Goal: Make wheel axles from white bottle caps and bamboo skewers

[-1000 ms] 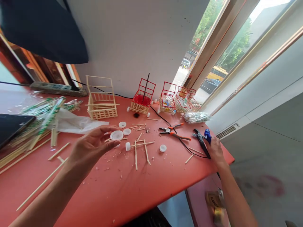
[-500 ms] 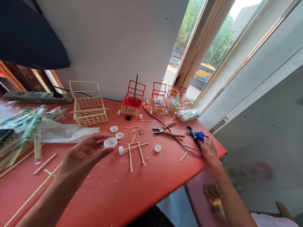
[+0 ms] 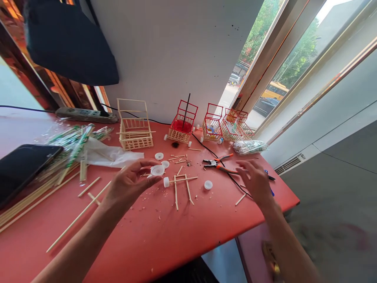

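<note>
My left hand (image 3: 126, 184) pinches a white plastic bottle cap (image 3: 157, 170) between thumb and fingers, above the red table (image 3: 132, 243). Just right of it lies a small frame of wooden sticks (image 3: 184, 177), with a white cap (image 3: 166, 182) on the end of its cross stick. My right hand (image 3: 255, 182) is raised at the right, fingers apart and nothing visible in them. Its fingertips are near the handles of the orange-and-black pliers (image 3: 219, 161). Partly hidden behind this hand is a black and blue tool (image 3: 270, 177). Another loose cap (image 3: 208, 184) lies between the hands.
Small stick-built carts, one plain (image 3: 135, 137) and several with red frames (image 3: 182, 125), stand along the wall. Wrapped sticks (image 3: 76, 145) and a phone (image 3: 29, 165) lie at left. A black cable (image 3: 206, 151) crosses the table near the pliers. Wood scraps are scattered around.
My right hand has let go of the black and blue tool and moved left towards the pliers. My left hand still holds the cap. The view has turned left.
</note>
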Demonstrator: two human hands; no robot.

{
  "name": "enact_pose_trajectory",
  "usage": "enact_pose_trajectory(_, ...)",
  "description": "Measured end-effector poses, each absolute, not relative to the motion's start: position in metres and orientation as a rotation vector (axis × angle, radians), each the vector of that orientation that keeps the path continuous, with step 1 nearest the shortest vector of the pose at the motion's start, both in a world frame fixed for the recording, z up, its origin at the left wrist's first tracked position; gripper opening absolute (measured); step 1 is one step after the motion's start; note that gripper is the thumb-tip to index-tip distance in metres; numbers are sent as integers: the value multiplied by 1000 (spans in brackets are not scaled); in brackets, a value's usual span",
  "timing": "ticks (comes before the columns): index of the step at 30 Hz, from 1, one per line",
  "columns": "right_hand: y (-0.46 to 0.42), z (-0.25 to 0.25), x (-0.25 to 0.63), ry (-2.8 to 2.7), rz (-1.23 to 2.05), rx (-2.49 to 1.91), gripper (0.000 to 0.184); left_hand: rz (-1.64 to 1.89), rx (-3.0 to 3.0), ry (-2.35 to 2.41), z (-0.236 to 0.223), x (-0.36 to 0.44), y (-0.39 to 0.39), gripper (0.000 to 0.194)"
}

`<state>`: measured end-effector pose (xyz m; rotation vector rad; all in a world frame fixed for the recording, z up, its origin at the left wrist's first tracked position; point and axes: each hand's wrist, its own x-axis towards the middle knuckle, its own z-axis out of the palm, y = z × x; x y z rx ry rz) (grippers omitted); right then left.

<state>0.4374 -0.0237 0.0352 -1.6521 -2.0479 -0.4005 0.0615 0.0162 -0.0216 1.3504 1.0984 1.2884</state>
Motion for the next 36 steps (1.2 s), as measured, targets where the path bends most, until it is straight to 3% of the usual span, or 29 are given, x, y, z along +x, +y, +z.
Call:
enact_pose_trajectory(6,18,22,321,-2749,-72,-1513,9,1294,1480,1089,-25,63,18,40)
enact_pose_trajectory(13,36,1,314,-2820,-9,-1486,11,1278,1573,1083,-24,64,13,34)
enact_pose_trajectory(21,41,16,344,-2469,55,-1588,10,1314,1642,1073,-27,63,9,27)
enact_pose_trajectory(27,12,46,315,-1739,700,-1173,8,1303,1636,1100,-28,69,3,26)
enact_pose_trajectory(36,-6,27,273,-1808,572,-1052,8,1265,1582,1117,-32,81,-2,27)
